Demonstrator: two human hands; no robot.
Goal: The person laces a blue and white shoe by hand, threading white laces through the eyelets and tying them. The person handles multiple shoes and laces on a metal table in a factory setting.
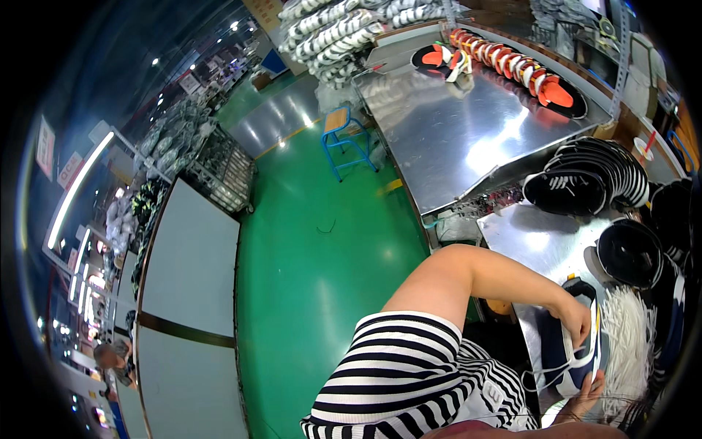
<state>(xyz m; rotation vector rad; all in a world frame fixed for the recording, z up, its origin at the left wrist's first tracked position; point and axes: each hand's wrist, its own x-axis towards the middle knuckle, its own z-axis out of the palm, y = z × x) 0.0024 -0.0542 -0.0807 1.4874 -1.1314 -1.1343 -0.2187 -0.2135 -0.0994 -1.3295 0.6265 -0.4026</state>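
At the near right of the scene, a dark blue and white shoe point(567, 351) is held over the near edge of a steel worktable point(534, 241). The left hand point(578, 318) is closed over the top of the shoe, with the fingers curled round its upper edge. The right hand point(585, 399) is placed beneath the shoe, supporting it from below; how firmly its fingers are closed cannot be told. A white lace point(545, 373) is seen looping loose from the shoe toward the striped sleeve point(409, 366).

Just to the right of the shoe, a bundle of white laces point(629, 344) is laid on the table. Farther back on the right, a row of black shoe parts point(592, 175) is stacked on edge. On a second, larger steel table point(453, 132) at the far side, a row of orange and white pieces point(512, 62) is arranged. A blue stool point(344, 139) is positioned on the green floor point(322, 278) to the left of that table.
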